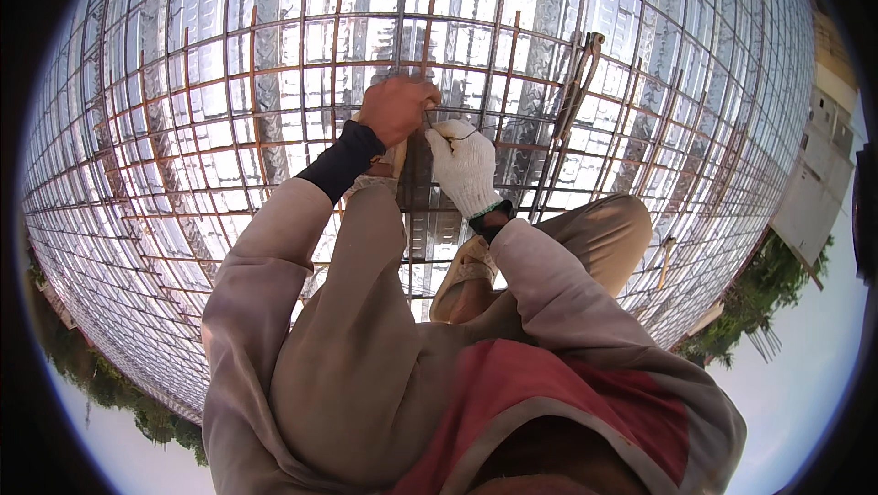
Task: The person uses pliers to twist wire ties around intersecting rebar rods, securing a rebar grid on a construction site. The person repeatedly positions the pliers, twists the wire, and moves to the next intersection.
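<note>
My bare left hand (395,109), with a black cuff at the wrist, is closed at a crossing of the rusty rebar mesh (384,63). Its fingertips pinch a thin wire beside an upright bar. Close by on the right, my right hand (464,169) wears a white knitted glove and is closed too, thumb and forefinger together on the thin tie wire (427,117). One strand curves out over the glove's fingers. The exact wrap of the wire around the bars is hidden by my fingers.
Shiny ribbed metal decking (366,38) lies under the mesh. A long, narrow brown thing with a looped end (581,84), its kind unclear, rests on the bars to the right. My sandalled foot (466,277) is on the mesh. A pale building (814,175) and trees stand beyond the edge.
</note>
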`<action>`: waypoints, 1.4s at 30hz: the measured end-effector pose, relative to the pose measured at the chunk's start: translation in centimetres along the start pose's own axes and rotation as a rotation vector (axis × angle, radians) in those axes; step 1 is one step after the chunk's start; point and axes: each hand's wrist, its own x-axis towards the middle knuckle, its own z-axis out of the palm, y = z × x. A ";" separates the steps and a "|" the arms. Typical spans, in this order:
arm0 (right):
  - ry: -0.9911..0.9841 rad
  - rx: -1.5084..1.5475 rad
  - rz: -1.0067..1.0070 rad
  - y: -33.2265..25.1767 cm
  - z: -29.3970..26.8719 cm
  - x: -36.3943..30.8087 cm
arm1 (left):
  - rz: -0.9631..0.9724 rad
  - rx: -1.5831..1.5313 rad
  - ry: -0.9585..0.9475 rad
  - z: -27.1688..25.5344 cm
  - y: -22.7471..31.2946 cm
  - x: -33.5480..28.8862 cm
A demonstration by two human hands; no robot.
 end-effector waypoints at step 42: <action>-0.869 -1.163 -0.346 -9.5 -19.1 9.7 | -0.067 -0.035 -0.293 7.8 6.1 -3.2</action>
